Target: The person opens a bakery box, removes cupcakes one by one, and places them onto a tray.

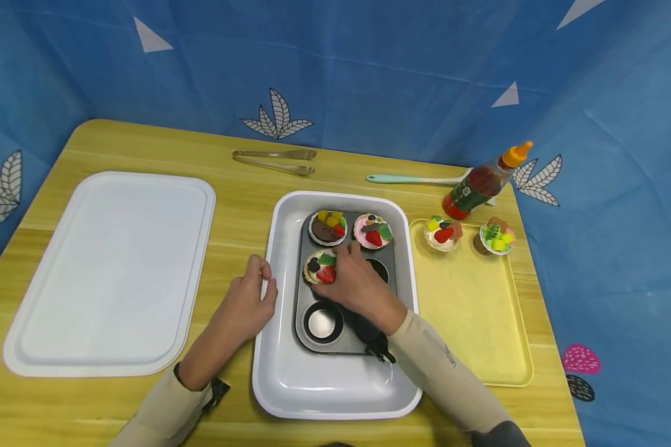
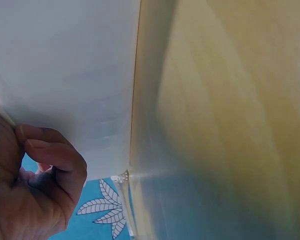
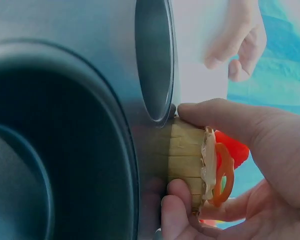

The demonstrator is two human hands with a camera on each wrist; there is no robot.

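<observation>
While a white basin (image 1: pixel 335 397) surrounds the muffin tin (image 1: pixel 343 344), the left hand (image 1: pixel 250 301) pinches the basin's rim left of the tin; the right hand (image 1: pixel 359 282) grasps a strawberry-topped cupcake (image 1: pixel 319 268) at the tin's middle left, apparently seating it, which calls for level release.

Looks to me like a makeshift set dressed as a kitchen corner: leaf-printed blue cloth (image 1: pixel 380 74) hangs at twelve o'clock behind the wood-grain bench (image 1: pixel 235 214) and runs round toward nine and three. The kitchenware gives it its flavour: around a muffin tin (image 1: pixel 348 340) lie metal tongs (image 1: pixel 299 154) at eleven, a red sauce bottle (image 1: pixel 479 188) at two, a white tray (image 1: pixel 112 267) at nine.
</observation>
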